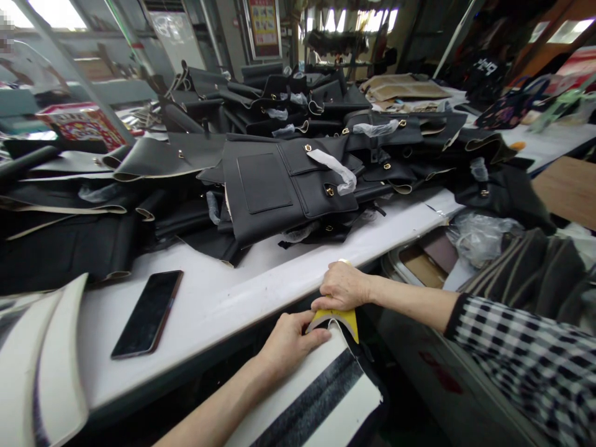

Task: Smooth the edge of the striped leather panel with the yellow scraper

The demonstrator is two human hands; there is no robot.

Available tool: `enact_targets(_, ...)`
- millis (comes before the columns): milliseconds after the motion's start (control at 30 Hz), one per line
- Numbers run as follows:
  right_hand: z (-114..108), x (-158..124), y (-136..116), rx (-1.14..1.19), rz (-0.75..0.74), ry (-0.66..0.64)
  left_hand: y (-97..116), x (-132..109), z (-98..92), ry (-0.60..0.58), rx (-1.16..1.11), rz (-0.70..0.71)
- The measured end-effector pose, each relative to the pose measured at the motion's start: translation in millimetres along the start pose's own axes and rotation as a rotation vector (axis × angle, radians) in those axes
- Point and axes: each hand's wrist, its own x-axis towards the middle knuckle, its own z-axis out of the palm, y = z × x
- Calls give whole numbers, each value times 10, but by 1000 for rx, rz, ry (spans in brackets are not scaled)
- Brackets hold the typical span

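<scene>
Head view. Both hands meet at the near edge of the bench (223, 298). The left hand (291, 340) is closed on a yellow piece (347, 320), its thumb lying along the piece where it caps the top corner of a white panel with a grey stripe (316, 397). The right hand (342, 287) sits just above and touches the left, with its fingers curled down over the upper edge of the same piece. The panel hangs below both hands, off the bench and toward the wearer.

Judged from this grip, the step in hand is the seating or pressing of the yellow piece onto the panel's corner. Any further handling would call for firm pressure from both thumbs and support for the panel's free lower end, which nothing visible holds.

A dark phone (148, 313) lies flat on the bench, well to the left of the left hand. Further left are curved white pieces (46, 360). Beyond the hands, a deep heap of black leather bag panels (274, 186) covers the bench, and some have fittings wrapped in clear plastic (338, 167). To the right of the right hand, past its checked sleeve (521, 354), lie crumpled plastic bags (479, 233). A red printed box (84, 124) stands far to the left. Cardboard sheets (405, 90) and a wall poster (264, 25) close off the workshop behind.
</scene>
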Motion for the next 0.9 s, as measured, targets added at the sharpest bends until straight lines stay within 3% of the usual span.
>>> enact_targets(400, 18, 10, 12, 17, -60, 2, 28, -16, 13, -2, 77, 15)
enact_targets(900, -25, -26, -52, 8, -29, -45, 27, -29, 50, 27, 215, 61)
